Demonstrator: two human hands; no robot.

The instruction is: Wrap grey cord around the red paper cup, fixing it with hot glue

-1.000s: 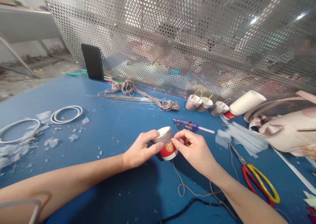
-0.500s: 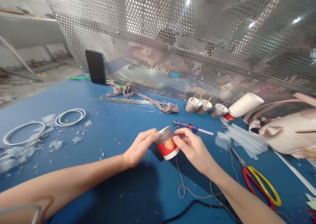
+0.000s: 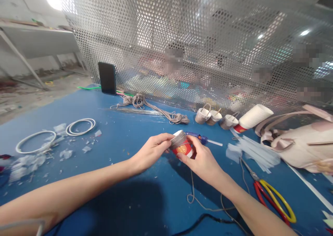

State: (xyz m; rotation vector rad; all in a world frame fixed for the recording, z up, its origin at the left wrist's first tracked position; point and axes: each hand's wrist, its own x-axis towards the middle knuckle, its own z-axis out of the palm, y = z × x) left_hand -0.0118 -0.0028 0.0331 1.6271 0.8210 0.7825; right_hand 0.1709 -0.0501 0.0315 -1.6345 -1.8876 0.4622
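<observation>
Between my hands, above the blue table, is a tilted red and white paper cup [image 3: 183, 148] with grey cord wound round its rim end. My left hand [image 3: 153, 149] pinches the cord-wrapped rim from the left. My right hand [image 3: 201, 158] is wrapped round the cup's red lower part, thumb in front. A loose grey cord [image 3: 193, 187] hangs below the cup and curls on the table. Just behind my right hand lies a blue glue gun [image 3: 199, 137], partly hidden, with a clear stick in it.
Scissors [image 3: 270, 198] lie at the right, near pale strips [image 3: 257, 151] and a bag [image 3: 307, 142]. Wrapped cups [image 3: 203, 115] and a cup stack [image 3: 255, 116] stand behind. Cord bundles [image 3: 179, 118], a phone [image 3: 107, 78], white rings [image 3: 80, 127] and scraps are farther left. A perforated metal screen [image 3: 156, 31] rises behind.
My right hand has closed round the red part of the cup, thumb moved to its front. The cup has turned and risen slightly. The view has shifted a little.
</observation>
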